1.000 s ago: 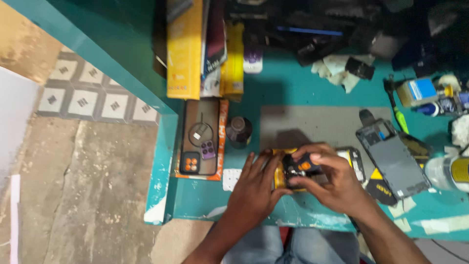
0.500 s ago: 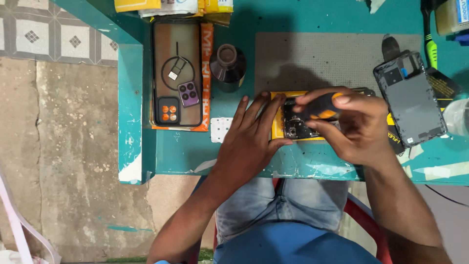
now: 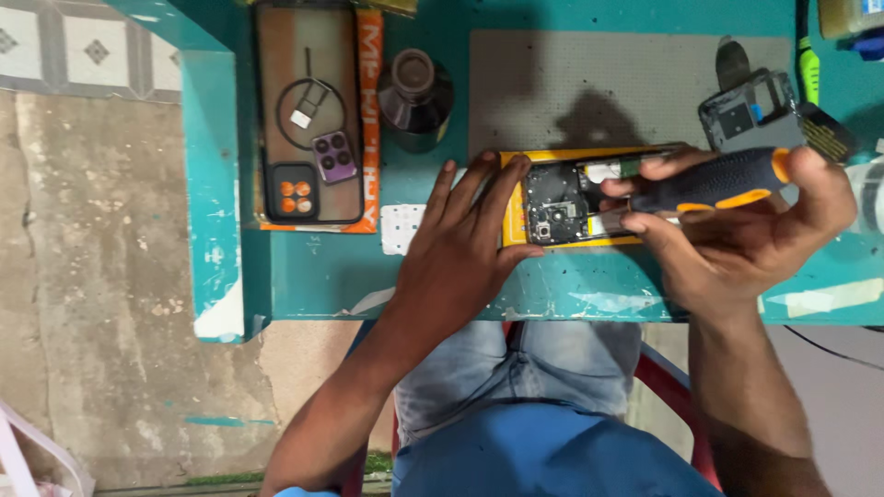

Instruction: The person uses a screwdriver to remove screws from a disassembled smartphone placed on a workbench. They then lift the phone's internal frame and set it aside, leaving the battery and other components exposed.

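while the left hand (image 3: 460, 248) lies flat with fingers spread, pinning the opened yellow phone (image 3: 562, 201) at frame centre so it can't slide, the right hand (image 3: 746, 221) fingers wrap the black-and-orange screwdriver (image 3: 714, 179), tip over the board.

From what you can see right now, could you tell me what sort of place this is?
Probably a small phone repair bench. An opened phone lies on a teal table, the right hand holds a screwdriver over it, and a phone case and a removed back cover lie nearby.

Chipped teal table (image 3: 212, 184) over stained concrete floor (image 3: 101, 304).
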